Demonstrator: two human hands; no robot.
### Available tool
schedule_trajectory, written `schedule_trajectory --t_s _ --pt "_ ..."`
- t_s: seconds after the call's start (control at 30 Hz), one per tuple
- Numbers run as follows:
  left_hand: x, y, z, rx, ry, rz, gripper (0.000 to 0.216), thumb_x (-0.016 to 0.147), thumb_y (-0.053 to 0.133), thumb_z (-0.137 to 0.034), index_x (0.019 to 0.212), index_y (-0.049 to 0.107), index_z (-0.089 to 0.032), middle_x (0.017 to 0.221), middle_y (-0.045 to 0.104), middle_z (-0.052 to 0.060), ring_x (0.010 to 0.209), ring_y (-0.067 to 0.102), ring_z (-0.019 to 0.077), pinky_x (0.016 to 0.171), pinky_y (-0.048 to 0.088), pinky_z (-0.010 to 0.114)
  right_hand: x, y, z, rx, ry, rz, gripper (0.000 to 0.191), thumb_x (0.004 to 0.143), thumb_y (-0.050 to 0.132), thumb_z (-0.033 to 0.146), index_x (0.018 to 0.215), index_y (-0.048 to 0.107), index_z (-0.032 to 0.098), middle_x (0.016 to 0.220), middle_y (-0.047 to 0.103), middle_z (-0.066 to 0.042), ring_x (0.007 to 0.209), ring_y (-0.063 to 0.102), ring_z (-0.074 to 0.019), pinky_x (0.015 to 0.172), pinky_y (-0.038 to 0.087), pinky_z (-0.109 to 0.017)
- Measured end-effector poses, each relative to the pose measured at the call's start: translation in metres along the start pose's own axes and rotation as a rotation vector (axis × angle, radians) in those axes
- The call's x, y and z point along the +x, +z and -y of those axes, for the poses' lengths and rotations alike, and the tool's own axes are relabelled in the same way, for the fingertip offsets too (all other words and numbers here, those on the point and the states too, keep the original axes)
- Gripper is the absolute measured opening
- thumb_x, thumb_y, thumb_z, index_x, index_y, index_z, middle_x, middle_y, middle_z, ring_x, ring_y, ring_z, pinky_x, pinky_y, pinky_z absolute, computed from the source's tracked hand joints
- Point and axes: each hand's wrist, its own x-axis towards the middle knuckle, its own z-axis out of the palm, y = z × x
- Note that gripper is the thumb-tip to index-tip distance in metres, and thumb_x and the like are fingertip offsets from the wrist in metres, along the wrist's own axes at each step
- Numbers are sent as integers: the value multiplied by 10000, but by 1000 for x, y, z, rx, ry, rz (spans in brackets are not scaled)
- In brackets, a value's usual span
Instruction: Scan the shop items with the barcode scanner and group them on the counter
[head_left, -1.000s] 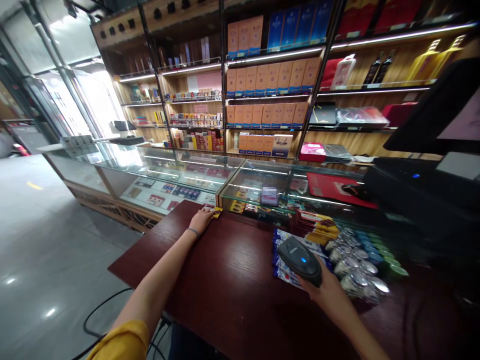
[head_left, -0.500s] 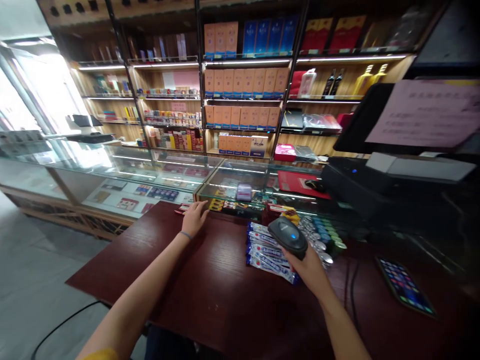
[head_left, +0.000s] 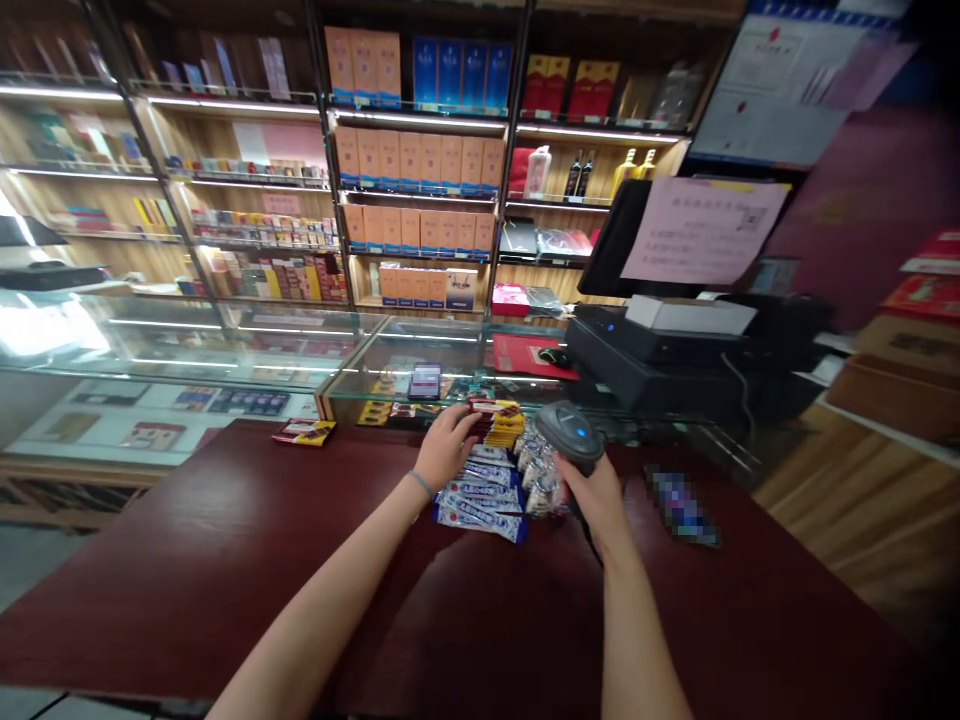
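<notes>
My right hand (head_left: 598, 495) is wrapped around a dark handheld barcode scanner (head_left: 570, 432), whose blue light is on. It hovers over clear-wrapped snacks (head_left: 538, 475). My left hand (head_left: 444, 452) reaches to the left end of a stack of yellow and dark red snack packs (head_left: 504, 428). Its fingers are stretched out, and the fingertips are at the stack's edge. Blue and white snack sticks (head_left: 480, 495) lie in a row just below, close to my left wrist. One separate yellow and red pack (head_left: 304, 432) rests on the far left of the dark wooden table (head_left: 360, 600).
A glass display counter (head_left: 255, 345) runs behind the table. A phone (head_left: 682, 505) lies to the right, and a small device (head_left: 425, 381) stands on the glass. The black register (head_left: 637, 350) carries a screen with a pink paper (head_left: 701, 230). Boxes (head_left: 900, 380) are stacked at right.
My left hand has moved right, from beside the lone pack to the stack of yellow packs. The scanner stays in my right hand, now over the clear-wrapped snacks. The view has turned right.
</notes>
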Motion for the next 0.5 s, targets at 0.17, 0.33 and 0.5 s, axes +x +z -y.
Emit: schedule_trajectory --t_s 0.17,0.33,0.5 --pt "23 28 -23 85 65 68 557 914 564 -188 1458 475 -263 1514 453 131 1449 372 316 1196 325 555 2 -9 -1 18 6 -26 313 789 708 472 939 562 239 514 537 69 412 480 -144 446 412 -278" --pt "38 46 -30 187 67 125 618 911 612 -276 1500 424 -291 1575 401 138 1487 306 362 1202 236 616 1 -5 -1 37 2 -36 344 768 713 473 952 537 242 530 543 66 402 478 -148 415 399 -281" --pt "36 49 -32 199 35 185 524 937 524 -168 1446 503 -292 1454 547 145 1369 479 335 1137 345 579 0 -3 0 25 20 -18 383 777 703 480 1030 561 230 517 541 63 392 462 -150 407 385 -286"
